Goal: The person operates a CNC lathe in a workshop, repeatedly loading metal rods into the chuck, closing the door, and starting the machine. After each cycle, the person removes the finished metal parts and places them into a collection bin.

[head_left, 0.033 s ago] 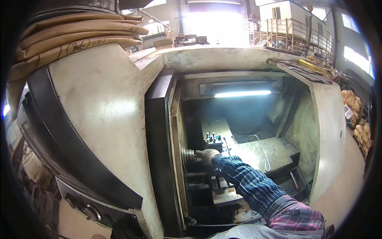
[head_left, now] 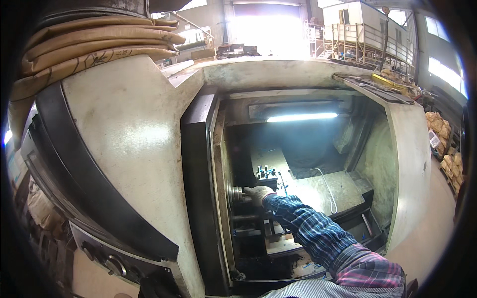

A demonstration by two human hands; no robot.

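Note:
My right hand [head_left: 259, 194], in a pale knitted glove, reaches into the open front of a lathe [head_left: 126, 129]. Its fingers are closed at the front of a round metal chuck [head_left: 234, 193] on the left wall of the work space. Whatever lies between the fingertips is too small and covered to name. Behind the hand stands a tool post [head_left: 266, 174] with several upright bolts. The right forearm, in a blue plaid sleeve [head_left: 313, 226], crosses the opening from the lower right. My left hand is out of the picture.
A lit tube lamp [head_left: 303, 117] hangs at the back of the enclosure. A dark door edge [head_left: 202, 188] borders the opening on the left. A pale bent hose [head_left: 329, 191] rises right of the arm. Dark shavings [head_left: 283, 265] lie low inside. Folded brown sacks [head_left: 99, 42] rest on top.

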